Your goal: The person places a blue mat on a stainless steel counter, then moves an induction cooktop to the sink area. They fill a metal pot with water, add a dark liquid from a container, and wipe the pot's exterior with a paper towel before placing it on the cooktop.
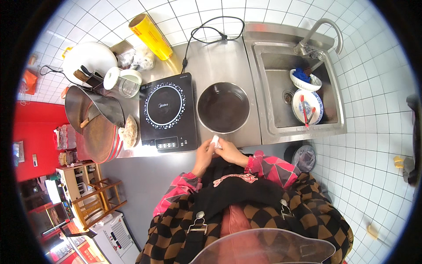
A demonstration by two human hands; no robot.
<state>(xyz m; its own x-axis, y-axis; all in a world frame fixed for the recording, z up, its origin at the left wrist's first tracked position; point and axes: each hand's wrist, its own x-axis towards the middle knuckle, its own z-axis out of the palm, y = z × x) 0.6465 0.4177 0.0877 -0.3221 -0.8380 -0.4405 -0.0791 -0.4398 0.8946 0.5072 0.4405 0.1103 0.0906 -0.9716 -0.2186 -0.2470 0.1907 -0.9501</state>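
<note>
My left hand (204, 157) and my right hand (231, 152) meet at the counter's front edge, in front of my black apron. Between their fingers is a small white crumpled piece (215, 140), perhaps tissue or cloth; the fingers cover much of it. Just beyond them a dark round frying pan (223, 107) lies on the steel counter (214, 62), with nothing in it. I cannot make out its handle. Left of the pan is a black Midea induction cooktop (166, 114).
A steel sink (272, 99) on the right holds a white basket (308, 84) and a patterned bowl (301, 112) with red-handled utensils. Leftward stand a glass jar (129, 88), a plastic wrap roll (151, 37), a bagged food item (130, 132) and a round chopping board (99, 142). A black cord (197, 31) lies behind.
</note>
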